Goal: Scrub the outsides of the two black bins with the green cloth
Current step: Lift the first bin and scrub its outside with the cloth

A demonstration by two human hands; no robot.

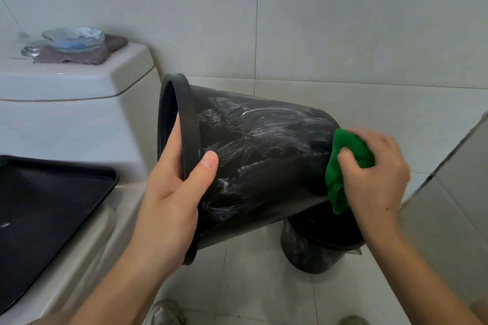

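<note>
Held black bin [258, 155] tipped sideways in midair, mouth leftward, base rightward, inside unseen. Left hand [171, 192] fingers clamped on rim; right hand [375, 174] fingers clutching green cloth [340, 174] against base. Second bin [317, 245] upright on floor below.

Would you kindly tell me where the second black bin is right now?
In the head view the second black bin stands upright on the floor at lower right, beneath the base end of the tilted black bin, below the right hand with the green cloth.

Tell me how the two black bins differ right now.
The held bin is tipped sideways off the floor, gripped at its rim by the left hand; the floor bin stands upright. The held bin is fully visible with white soapy streaks; the floor bin is half hidden. Both are round and black.
</note>
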